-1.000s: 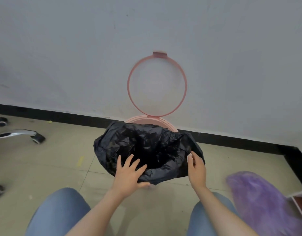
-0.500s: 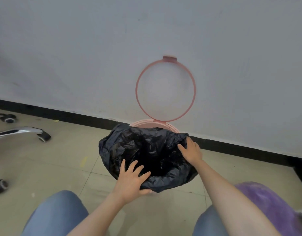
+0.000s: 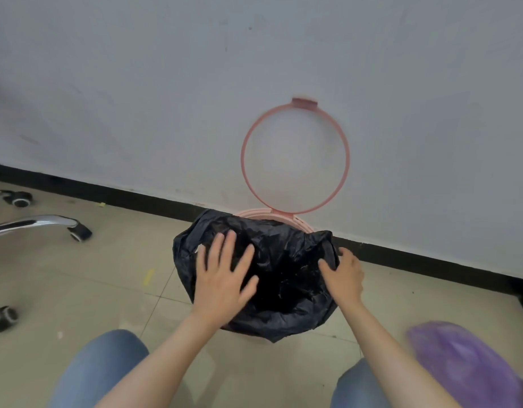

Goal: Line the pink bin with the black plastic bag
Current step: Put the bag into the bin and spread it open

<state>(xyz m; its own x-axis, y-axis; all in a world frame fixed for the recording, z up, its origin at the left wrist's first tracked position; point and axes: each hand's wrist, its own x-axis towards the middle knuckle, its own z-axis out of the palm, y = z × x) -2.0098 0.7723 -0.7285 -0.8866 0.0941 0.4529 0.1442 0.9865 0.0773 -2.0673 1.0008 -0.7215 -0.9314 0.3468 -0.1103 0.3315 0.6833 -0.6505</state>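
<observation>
The pink bin stands on the floor against the wall, with only its far rim showing. Its pink ring frame is flipped up and leans on the wall. The black plastic bag is draped over the bin's mouth and hangs down the near and left sides. My left hand lies flat with fingers spread on the bag's left part. My right hand presses the bag's right edge, fingers curled over it.
A chrome office chair base with castor wheels sits on the tiled floor at the left. A purple plastic bag lies at the lower right. My two knees in jeans frame the bottom of the view.
My left hand has slid from the bag's near edge up onto its left part. My right hand went from the near right edge to the far right rim, then came back a little.
</observation>
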